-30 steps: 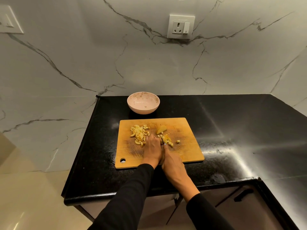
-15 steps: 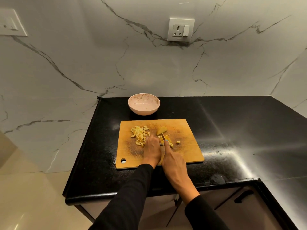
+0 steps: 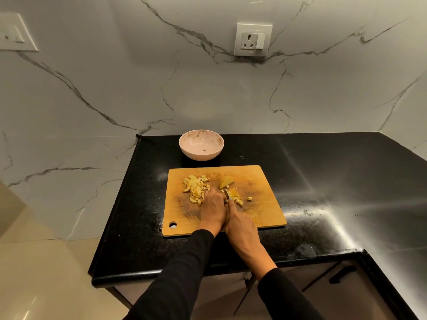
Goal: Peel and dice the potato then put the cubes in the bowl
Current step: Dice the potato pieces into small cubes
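on the board (image 3: pixel 261 204) our right hand (image 3: pixel 240 227) grips the knife (image 3: pixel 227 194) over the potato (image 3: pixel 235 197), left hand (image 3: pixel 212 209) curls beside it, grasp unclear, cubes (image 3: pixel 196 188) left, bowl (image 3: pixel 201 145) behind.

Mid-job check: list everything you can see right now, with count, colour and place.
bowl: one, pinkish white, behind the board, no cubes inside
cutting board: one, wooden, on the counter
diced potato: two pale yellow heaps, on the board
potato wedge: one, uncut, far side of board
knife: one, mostly hidden between the hands
counter: one, black
socket: one, white, on the wall
left hand: steadies potato
right hand: grips knife
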